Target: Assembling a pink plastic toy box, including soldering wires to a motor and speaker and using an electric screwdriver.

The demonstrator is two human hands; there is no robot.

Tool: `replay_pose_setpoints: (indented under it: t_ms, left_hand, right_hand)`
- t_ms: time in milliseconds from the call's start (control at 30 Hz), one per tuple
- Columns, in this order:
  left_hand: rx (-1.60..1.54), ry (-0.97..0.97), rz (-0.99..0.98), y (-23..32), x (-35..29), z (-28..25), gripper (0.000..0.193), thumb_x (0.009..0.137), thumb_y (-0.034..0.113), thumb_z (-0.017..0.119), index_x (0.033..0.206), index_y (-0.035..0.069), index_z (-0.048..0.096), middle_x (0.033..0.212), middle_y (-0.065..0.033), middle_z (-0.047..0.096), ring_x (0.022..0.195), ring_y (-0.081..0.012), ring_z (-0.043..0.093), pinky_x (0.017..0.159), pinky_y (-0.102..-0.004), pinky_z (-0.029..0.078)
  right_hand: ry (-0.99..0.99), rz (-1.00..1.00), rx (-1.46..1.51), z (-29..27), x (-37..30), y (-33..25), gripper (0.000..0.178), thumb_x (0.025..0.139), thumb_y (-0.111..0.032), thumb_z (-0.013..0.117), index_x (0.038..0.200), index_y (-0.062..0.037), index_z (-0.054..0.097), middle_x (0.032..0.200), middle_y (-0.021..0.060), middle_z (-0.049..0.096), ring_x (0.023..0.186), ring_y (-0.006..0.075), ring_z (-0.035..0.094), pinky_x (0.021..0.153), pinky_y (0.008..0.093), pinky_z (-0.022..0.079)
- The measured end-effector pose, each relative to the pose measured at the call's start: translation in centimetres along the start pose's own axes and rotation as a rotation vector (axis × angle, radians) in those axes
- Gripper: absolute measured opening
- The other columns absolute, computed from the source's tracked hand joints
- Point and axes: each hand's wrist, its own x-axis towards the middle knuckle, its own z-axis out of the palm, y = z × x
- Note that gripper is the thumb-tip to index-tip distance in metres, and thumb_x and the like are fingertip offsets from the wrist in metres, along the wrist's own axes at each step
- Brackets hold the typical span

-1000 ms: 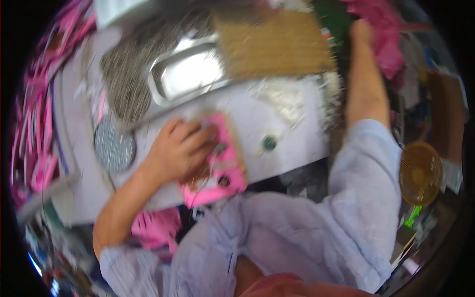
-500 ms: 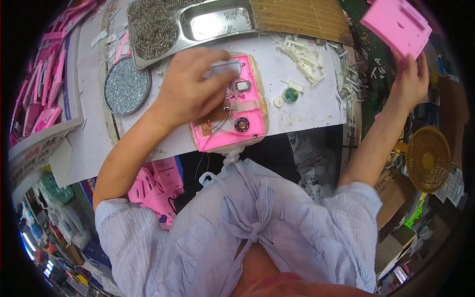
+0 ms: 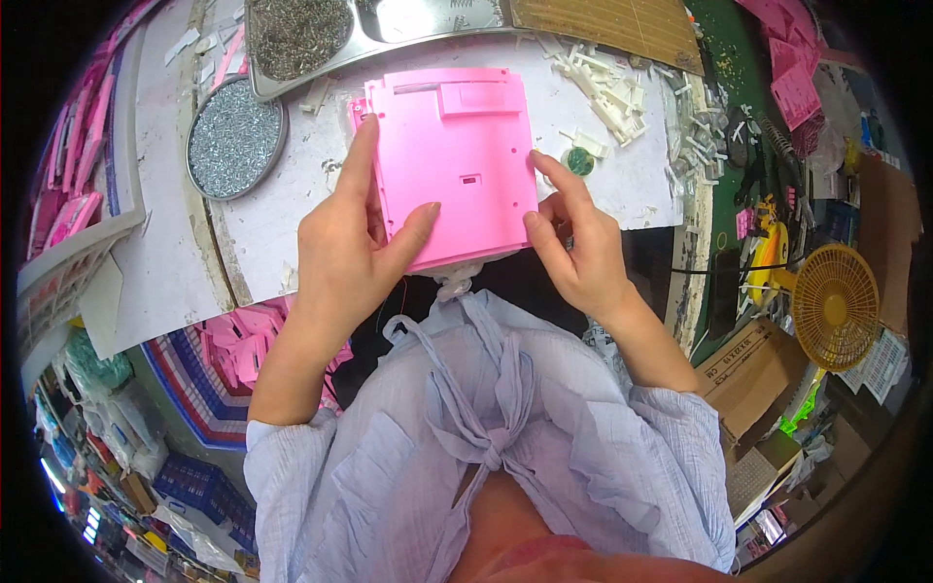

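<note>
Pink cover (image 3: 455, 165) now under both hands

Panel (image 3: 455, 160): on the worktop (image 3: 175, 243), between both hands.
Round dish (image 3: 235, 138): left of panel.
Tray (image 3: 389, 24): behind panel.
Fan (image 3: 834, 306): far right.

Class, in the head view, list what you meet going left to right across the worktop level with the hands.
Round dish of small screws → left hand → pink plastic cover → right hand → yellow fan.
</note>
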Motion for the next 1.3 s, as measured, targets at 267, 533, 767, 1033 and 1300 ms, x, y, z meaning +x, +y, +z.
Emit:
replay_pose_setpoints:
  t_ms: [267, 533, 767, 1033, 1300]
  left_hand:
    - [-0.044, 0.05, 0.053, -1.9, 0.9, 0.5, 0.081, 0.086, 0.026, 0.077, 0.152, -0.003, 0.039, 0.076, -0.0109, 0.066, 0.058, -0.0189, 0.061, 0.057, -0.0309, 0.049]
    - [0.05, 0.115, -0.048, -1.4, -1.4, 1.0, 0.08, 0.087, 0.024, 0.077, 0.152, -0.003, 0.039, 0.06, -0.0022, 0.051, 0.052, -0.0151, 0.053, 0.052, -0.0296, 0.045]
    - [-0.066, 0.081, -0.129, -3.2, -3.0, 1.7, 0.067, 0.09, 0.019, 0.075, 0.148, 0.001, 0.049, 0.057, -0.0063, 0.044, 0.05, -0.0149, 0.051, 0.052, -0.0317, 0.043]
    - [-0.145, -0.004, -0.155, -4.5, -1.3, -3.2, 0.045, 0.089, 0.026, 0.075, 0.129, 0.008, 0.069, 0.064, -0.0074, 0.055, 0.051, -0.0207, 0.054, 0.053, -0.0323, 0.044]
    - [0.74, 0.404, -0.012, -11.6, 3.9, -9.9, 0.016, 0.084, 0.022, 0.076, 0.088, 0.006, 0.074, 0.089, -0.0069, 0.069, 0.091, -0.0278, 0.065, 0.084, -0.0405, 0.048]
  right_hand:
    - [-0.095, -0.037, -0.055, 0.2, 2.3, 1.3, 0.05, 0.093, -0.017, 0.07, 0.14, -0.0093, 0.053, 0.067, 0.0098, 0.057, 0.058, 0.0264, 0.06, 0.055, 0.0364, 0.046]
    - [-0.239, -0.222, -0.181, -0.6, 3.8, 1.1, 0.056, 0.093, -0.013, 0.069, 0.146, -0.0098, 0.053, 0.071, 0.0134, 0.062, 0.061, 0.0286, 0.061, 0.061, 0.0371, 0.048]
    - [-0.412, -0.11, -0.415, -1.6, 3.9, 0.6, 0.064, 0.091, -0.034, 0.072, 0.15, -0.0267, 0.05, 0.075, 0.0154, 0.07, 0.065, 0.0342, 0.069, 0.062, 0.0417, 0.054]
    - [-0.51, -0.202, -0.751, -2.6, 5.7, -2.5, 0.06, 0.092, -0.044, 0.069, 0.147, -0.0266, 0.053, 0.061, 0.0102, 0.064, 0.06, 0.0338, 0.067, 0.056, 0.0459, 0.052]
    - [-0.765, -0.507, -0.973, -1.9, 12.0, -8.7, 0.022, 0.085, -0.025, 0.071, 0.097, -0.0068, 0.071, 0.068, 0.0118, 0.067, 0.067, 0.0352, 0.069, 0.059, 0.0478, 0.054]
